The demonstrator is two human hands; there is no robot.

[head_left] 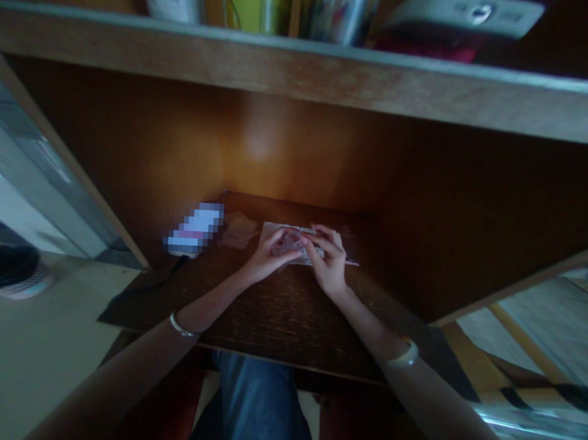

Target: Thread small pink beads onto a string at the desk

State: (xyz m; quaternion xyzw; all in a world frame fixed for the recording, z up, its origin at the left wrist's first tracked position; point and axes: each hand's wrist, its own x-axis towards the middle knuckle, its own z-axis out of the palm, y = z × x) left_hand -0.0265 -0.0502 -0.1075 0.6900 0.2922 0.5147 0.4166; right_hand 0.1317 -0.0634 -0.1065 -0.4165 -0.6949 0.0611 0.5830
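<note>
Pinching pink plastic bundle (287,242) | left hand (271,257), right hand (329,264): grips closed on it | above white packet (272,229) | keep pressure even

Left hand (272,255), right hand (327,261) pinch pink bundle (287,242); wooden desk (289,312) beneath.

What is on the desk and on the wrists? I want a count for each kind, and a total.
Pink crumpled item between left hand and right hand: 1
Pale flat packet: 1
Clear plastic bag: 1
Blurred object: 1
Wrist bangles: 2
Total: 6
</note>
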